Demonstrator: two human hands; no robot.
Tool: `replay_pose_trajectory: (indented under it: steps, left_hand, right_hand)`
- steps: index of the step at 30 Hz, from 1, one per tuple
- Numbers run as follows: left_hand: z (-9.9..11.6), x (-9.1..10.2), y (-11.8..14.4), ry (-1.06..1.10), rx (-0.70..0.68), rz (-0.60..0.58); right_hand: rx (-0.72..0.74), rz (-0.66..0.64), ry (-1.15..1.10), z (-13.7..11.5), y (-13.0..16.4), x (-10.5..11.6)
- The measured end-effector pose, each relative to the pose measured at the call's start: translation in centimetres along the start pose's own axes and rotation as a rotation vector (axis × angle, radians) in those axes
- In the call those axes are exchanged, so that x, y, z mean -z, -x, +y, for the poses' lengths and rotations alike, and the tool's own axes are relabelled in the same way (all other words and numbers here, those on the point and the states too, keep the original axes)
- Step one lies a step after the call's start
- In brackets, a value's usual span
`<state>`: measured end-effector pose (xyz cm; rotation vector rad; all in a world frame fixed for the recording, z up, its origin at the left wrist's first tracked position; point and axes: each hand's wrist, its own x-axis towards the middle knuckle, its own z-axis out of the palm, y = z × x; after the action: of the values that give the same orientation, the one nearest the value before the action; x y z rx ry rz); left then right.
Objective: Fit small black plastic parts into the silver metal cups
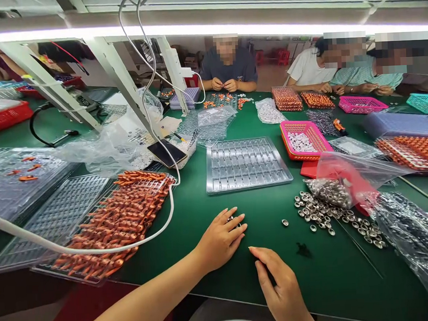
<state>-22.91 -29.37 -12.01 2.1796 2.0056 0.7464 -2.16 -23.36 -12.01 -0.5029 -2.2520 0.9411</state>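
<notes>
Left hand [220,238] flat on table [266,210], fingers spread over few metal rings [234,220]; right hand [281,287] loosely curled, empty. Ring pile [326,214] right of hands unsorted; clear tray [246,164] beyond hands unfilled.

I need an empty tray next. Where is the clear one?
The clear tray lies mid-table on the green mat, beyond the left hand, just left of the pink basket.

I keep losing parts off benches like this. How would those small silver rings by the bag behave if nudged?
The silver rings look like small round metal pieces lying loose and scattered on the green mat, so they probably slide or roll easily. They seem light, and their shine suggests they are slippery to pinch. The left hand rests over a few.
</notes>
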Motion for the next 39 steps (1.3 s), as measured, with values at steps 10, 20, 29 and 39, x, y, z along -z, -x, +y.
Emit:
replay_pose_trajectory:
  steps: [10, 20, 29, 39]
  left_hand:
    - [-1.2, 0.3, 0.3, 0.091, 0.171, 0.150]
    - [-1.2, 1.1, 2.6, 0.000, 0.394, -0.044]
    - [-0.8, 1.1, 1.3, -0.043, 0.255, -0.094]
    - [0.0, 0.9, 0.6, -0.065, 0.187, -0.071]
  right_hand:
    - [0.022, 0.016, -0.003, 0.1, 0.1, 0.0]
    - [0.020, -0.007, -0.059, -0.1, 0.0, 0.2]
    - [0.129, 0.065, 0.020, 1.1, 0.1, -0.5]
    - [0.174, 0.058, 0.045, 2.0, 0.5, -0.7]
